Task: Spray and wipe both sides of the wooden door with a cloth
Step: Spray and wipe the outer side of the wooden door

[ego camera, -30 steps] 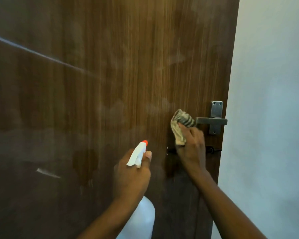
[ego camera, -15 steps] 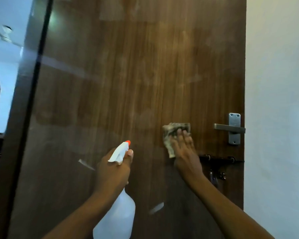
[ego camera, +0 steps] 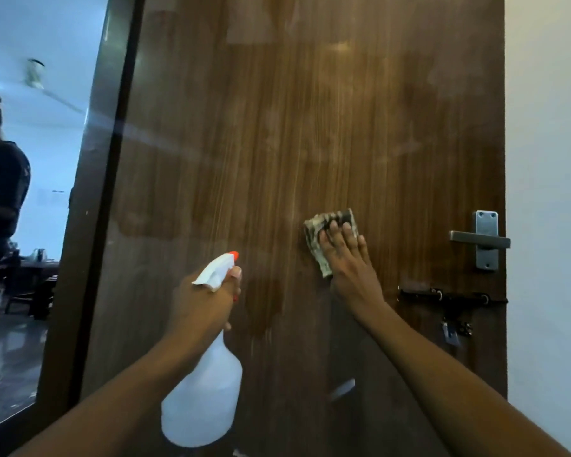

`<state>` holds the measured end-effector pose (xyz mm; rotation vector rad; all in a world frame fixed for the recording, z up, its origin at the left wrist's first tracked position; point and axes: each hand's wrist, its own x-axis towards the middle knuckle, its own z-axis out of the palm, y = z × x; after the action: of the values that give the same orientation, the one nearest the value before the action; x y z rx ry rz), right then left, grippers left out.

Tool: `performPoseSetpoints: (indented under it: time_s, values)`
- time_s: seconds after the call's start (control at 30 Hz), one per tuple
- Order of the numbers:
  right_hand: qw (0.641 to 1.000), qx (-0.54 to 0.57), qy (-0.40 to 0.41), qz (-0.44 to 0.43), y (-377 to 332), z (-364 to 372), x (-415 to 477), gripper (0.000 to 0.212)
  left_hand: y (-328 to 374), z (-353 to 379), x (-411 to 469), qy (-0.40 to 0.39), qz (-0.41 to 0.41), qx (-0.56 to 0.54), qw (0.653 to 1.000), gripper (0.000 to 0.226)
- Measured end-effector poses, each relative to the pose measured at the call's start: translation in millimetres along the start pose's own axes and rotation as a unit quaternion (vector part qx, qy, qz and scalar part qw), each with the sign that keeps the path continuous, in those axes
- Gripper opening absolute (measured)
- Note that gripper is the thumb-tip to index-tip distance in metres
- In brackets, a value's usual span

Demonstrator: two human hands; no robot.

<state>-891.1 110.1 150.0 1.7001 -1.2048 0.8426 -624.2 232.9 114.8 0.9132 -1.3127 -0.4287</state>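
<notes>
The brown wooden door (ego camera: 277, 143) fills the middle of the view, with wet smears across its face. My right hand (ego camera: 348, 262) presses a patterned cloth (ego camera: 320, 232) flat against the door with straight fingers, left of the handle. My left hand (ego camera: 208, 305) grips the neck of a white spray bottle (ego camera: 201, 400) whose white trigger head has an orange nozzle (ego camera: 233, 254) pointing at the door.
A metal lever handle (ego camera: 482, 240) and a dark bolt latch (ego camera: 449, 296) sit near the door's right edge, beside a white wall (ego camera: 548, 225). The dark door edge (ego camera: 112, 192) stands at left; beyond it are a person (ego camera: 0, 186), furniture and a ceiling fan.
My right hand has slid the cloth leftward, away from the lever handle toward the door's middle. The view has shifted left, revealing the door edge and the room beyond it.
</notes>
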Motion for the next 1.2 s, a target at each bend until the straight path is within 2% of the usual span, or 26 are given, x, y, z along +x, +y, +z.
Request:
performPoseSetpoints:
  time_s: [0.1, 0.17, 0.23, 0.33, 0.43, 0.5, 0.6, 0.67, 0.73, 0.83, 0.97, 1.03, 1.13, 1.2]
  values:
    - [0.994, 0.041, 0.009, 0.1, -36, -13, 38, 0.092, -14, -22, 10, -0.005, 0.008, -0.003, 1.0, 0.044]
    - [0.991, 0.067, 0.012, 0.114, -60, -13, 59, 0.089, -23, -32, 17, -0.006, 0.019, 0.001, 1.0, 0.045]
    - [0.997, 0.056, -0.001, 0.06, -85, -1, 63, 0.088, -31, -41, 24, -0.011, 0.03, -0.004, 0.999, 0.045]
    - [0.997, 0.033, -0.021, -0.072, -111, 29, 35, 0.093, -46, -49, 31, -0.018, 0.038, -0.004, 0.999, 0.044]
    - [0.993, -0.003, -0.003, -0.119, -94, 44, 6, 0.091, -65, -67, 37, -0.015, 0.025, -0.004, 1.0, 0.043]
    - [0.997, 0.001, 0.048, -0.062, -87, 45, 9, 0.09, -79, -87, 47, -0.018, 0.006, -0.01, 1.0, 0.042]
    - [0.99, 0.037, 0.101, 0.094, -114, 39, 55, 0.084, -89, -112, 65, -0.007, -0.014, -0.007, 1.0, 0.044]
    - [0.985, 0.06, 0.113, 0.114, -146, 36, 94, 0.077, -90, -127, 77, 0.009, -0.011, -0.006, 1.0, 0.043]
    - [0.99, 0.063, 0.095, 0.079, -176, 38, 117, 0.076, -92, -141, 90, 0.021, -0.002, -0.001, 1.0, 0.043]
    - [0.997, 0.027, 0.067, 0.005, -204, 52, 105, 0.08, -94, -154, 109, 0.029, 0.004, 0.011, 1.0, 0.04]
    - [0.996, 0.001, 0.062, -0.069, -182, 61, 70, 0.076, -94, -170, 130, 0.024, 0.026, 0.025, 0.999, 0.04]
    - [0.997, 0.004, 0.075, -0.035, -179, 57, 79, 0.076, -95, -179, 140, 0.02, 0.033, 0.022, 0.999, 0.037]
    - [0.986, 0.034, 0.121, 0.106, -218, 54, 129, 0.07, -96, -188, 153, 0.023, 0.035, 0.017, 0.999, 0.037]
    - [0.983, 0.044, 0.132, 0.121, -253, 60, 160, 0.07, -97, -192, 160, 0.02, 0.041, 0.026, 0.999, 0.039]
